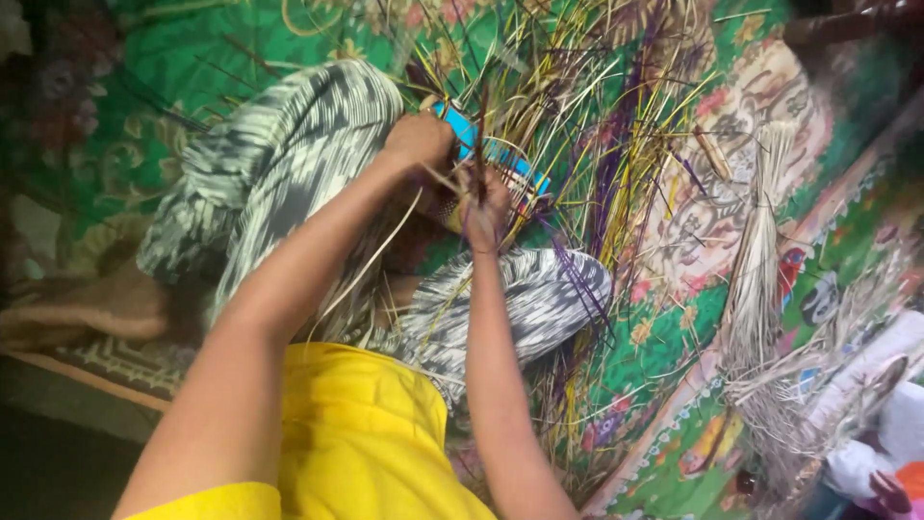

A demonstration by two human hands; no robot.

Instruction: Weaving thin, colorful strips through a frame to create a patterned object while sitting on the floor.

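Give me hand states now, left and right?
Left hand: closed on the woven piece.
Right hand: closed around thin straw strands.

left hand (421, 140): grips blue-edged woven piece (496, 159)
right hand (484, 207): pinches dark straw strand (478, 144)
floor: green floral mat (674, 356), loose straws (616, 125)

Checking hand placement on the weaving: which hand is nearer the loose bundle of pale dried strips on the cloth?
Right. The right hand is nearer the pale bundle; the left hand sits farther off, beyond the blue piece.
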